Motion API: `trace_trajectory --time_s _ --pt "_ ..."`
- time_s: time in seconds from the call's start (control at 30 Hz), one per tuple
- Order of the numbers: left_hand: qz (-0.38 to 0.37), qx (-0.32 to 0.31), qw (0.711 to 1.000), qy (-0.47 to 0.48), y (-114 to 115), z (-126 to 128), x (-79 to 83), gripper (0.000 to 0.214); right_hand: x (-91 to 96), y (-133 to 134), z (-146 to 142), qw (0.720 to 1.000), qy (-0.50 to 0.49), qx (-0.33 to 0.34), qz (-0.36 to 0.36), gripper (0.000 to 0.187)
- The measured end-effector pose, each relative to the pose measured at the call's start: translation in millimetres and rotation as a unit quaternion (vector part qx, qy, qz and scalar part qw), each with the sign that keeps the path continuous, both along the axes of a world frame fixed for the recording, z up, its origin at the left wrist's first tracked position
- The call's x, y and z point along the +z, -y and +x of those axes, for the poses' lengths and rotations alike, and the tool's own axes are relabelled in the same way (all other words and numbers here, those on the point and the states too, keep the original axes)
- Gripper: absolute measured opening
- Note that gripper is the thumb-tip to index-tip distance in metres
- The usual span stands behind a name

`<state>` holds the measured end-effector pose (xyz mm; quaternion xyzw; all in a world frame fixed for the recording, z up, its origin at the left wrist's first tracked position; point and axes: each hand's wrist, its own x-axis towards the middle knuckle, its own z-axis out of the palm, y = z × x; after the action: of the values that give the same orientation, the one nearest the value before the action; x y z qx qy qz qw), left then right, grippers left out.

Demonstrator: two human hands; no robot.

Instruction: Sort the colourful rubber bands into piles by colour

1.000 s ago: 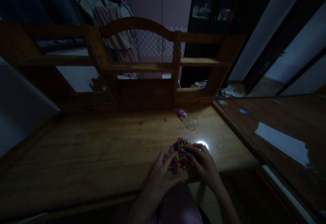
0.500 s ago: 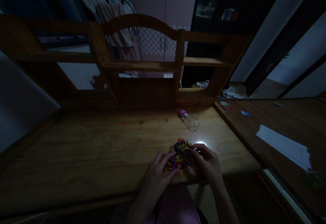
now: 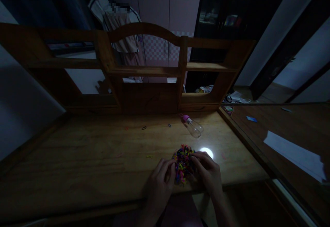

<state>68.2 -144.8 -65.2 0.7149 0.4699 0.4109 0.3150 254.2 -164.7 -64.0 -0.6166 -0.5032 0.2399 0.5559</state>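
Note:
A heap of small coloured rubber bands [image 3: 182, 161] lies on the wooden desk [image 3: 103, 158] near its front edge. My left hand [image 3: 161, 180] rests against the heap's left side, fingers curled onto the bands. My right hand [image 3: 207, 172] presses the heap from the right, fingers bent over it. Both hands cup the pile between them. The light is dim, so I cannot make out single bands under the fingers.
A clear plastic bottle with a pink cap [image 3: 192, 126] lies on its side behind the heap. A few stray bands [image 3: 143, 128] are scattered on the desk. A wooden shelf unit [image 3: 144, 72] stands at the back. White paper [image 3: 296, 154] lies on the surface to the right.
Both hands have drawn closer together, squeezing the heap into a narrower pile. The camera has tilted slightly, shifting the scene down.

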Motion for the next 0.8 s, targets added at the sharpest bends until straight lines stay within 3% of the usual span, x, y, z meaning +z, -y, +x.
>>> trace_trajectory --time_s 0.17,0.47,0.57,0.8 --pt "0.022 0.0 1.0 -0.007 2.7 -0.1 -6.6 0.019 1.6 0.5 0.7 1.0 -0.002 -0.001 0.001 0.014" --pt "0.018 0.009 0.999 0.027 3.0 0.4 -2.8 0.018 1.9 5.7 -1.1 0.997 -0.06 -0.023 -0.039 0.019" --pt "-0.005 0.007 0.999 0.052 -0.6 -1.2 -0.2 0.018 8.5 13.7 -5.2 0.998 -0.034 -0.037 -0.041 0.02" --pt "-0.048 -0.078 0.99 0.109 3.1 1.8 17.5 0.019 24.4 26.0 -27.9 1.0 0.004 0.02 -0.015 0.014"
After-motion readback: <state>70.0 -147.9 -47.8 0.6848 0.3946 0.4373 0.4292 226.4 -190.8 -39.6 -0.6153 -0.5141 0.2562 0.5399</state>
